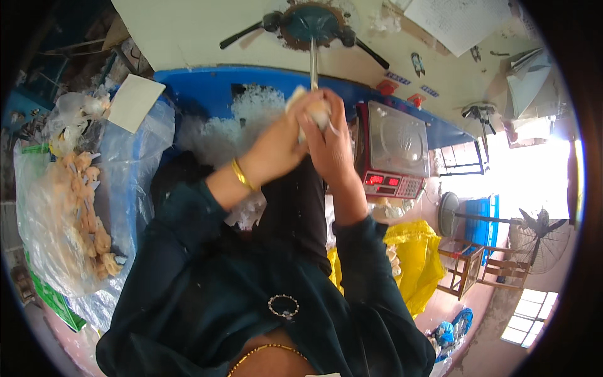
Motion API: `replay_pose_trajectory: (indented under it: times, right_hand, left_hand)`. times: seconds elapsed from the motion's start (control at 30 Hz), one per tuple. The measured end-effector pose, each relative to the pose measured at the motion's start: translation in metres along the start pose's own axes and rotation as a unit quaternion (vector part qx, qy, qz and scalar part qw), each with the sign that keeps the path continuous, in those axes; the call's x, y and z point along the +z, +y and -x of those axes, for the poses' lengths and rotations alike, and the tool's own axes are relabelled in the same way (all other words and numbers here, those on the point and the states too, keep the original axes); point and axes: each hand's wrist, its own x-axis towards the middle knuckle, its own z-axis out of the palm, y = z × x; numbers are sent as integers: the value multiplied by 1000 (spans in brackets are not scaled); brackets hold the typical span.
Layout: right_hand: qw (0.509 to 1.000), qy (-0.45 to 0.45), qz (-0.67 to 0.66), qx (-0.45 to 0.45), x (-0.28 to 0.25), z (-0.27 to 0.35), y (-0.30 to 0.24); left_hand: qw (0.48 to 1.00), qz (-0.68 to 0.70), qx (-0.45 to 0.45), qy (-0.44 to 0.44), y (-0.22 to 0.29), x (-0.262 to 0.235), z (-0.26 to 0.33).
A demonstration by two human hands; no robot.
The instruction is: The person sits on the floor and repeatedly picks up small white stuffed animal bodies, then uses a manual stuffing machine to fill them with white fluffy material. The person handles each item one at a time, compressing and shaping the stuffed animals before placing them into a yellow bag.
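My left hand (pixel 274 149), with a gold bangle on its wrist, and my right hand (pixel 331 146) are raised together in front of me. Both close around a small pale piece (pixel 312 105), which shows at the fingertips; most of it is hidden by the fingers. Behind the hands is a heap of crushed ice (pixel 242 122) on a blue-rimmed table (pixel 201 85). A black sheet or bag (pixel 295 201) hangs below the hands, between my dark teal sleeves.
A steel-topped digital scale (pixel 394 151) with red digits stands just right of my hands. At the left, a clear plastic bag (pixel 69 207) holds several pale orange pieces. A white card (pixel 135 100), a yellow bag (pixel 422 251), wooden stools (pixel 478 270) and standing fans (pixel 540 235) lie around.
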Motion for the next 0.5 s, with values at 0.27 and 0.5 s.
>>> replay_pose_trajectory:
  times: [0.27, 0.5]
  right_hand:
    - [995, -11, -92, 36, 3, -11, 16]
    - [997, 9, 52, 48, -8, 23, 18]
  left_hand:
    - [998, -46, -39, 2, -10, 8, -8]
    - [1000, -20, 0, -10, 9, 7, 28]
